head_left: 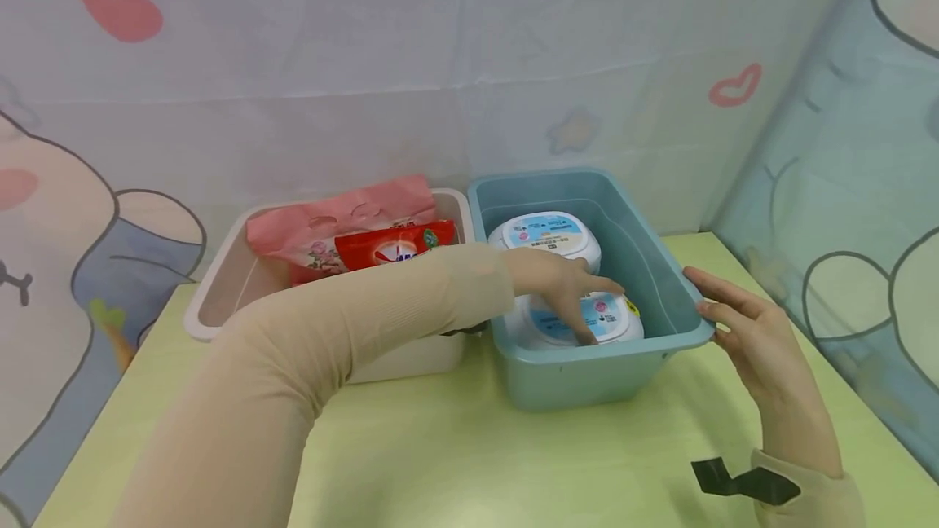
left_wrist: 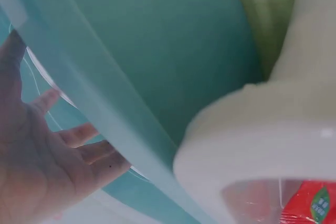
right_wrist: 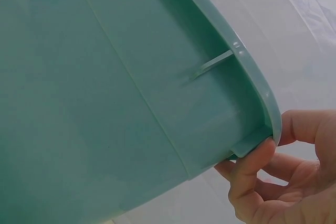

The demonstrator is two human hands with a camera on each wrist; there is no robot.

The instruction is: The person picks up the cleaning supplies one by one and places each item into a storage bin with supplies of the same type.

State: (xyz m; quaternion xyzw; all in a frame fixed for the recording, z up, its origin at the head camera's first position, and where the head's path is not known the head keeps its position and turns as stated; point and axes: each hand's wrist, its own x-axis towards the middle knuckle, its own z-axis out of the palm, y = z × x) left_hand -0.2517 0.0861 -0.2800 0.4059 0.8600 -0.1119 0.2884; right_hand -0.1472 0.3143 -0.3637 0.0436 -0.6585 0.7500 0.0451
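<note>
Inside the blue plastic bin (head_left: 579, 381) sit two white tubs with blue-labelled lids, a back tub (head_left: 546, 228) and a front tub (head_left: 614, 320). My left hand (head_left: 556, 279) reaches over the front tub with fingers spread above its lid; whether they touch it is unclear. In the left wrist view, the left hand's palm (left_wrist: 47, 156) shows with loosely extended fingers beyond the bin rim (left_wrist: 100, 108). At the bin's right front corner, my right hand (head_left: 763, 341) pinches the rim. The right wrist view shows its fingers (right_wrist: 254, 163) bent around the rim's edge.
A white bin (head_left: 411, 357) stands directly left of the blue one. It contains a pink floral bag (head_left: 352, 214) and a red packet (head_left: 396, 243). Both bins stand on a light green table (head_left: 440, 446), with a patterned cloth (head_left: 469, 63) behind and a side cloth at right.
</note>
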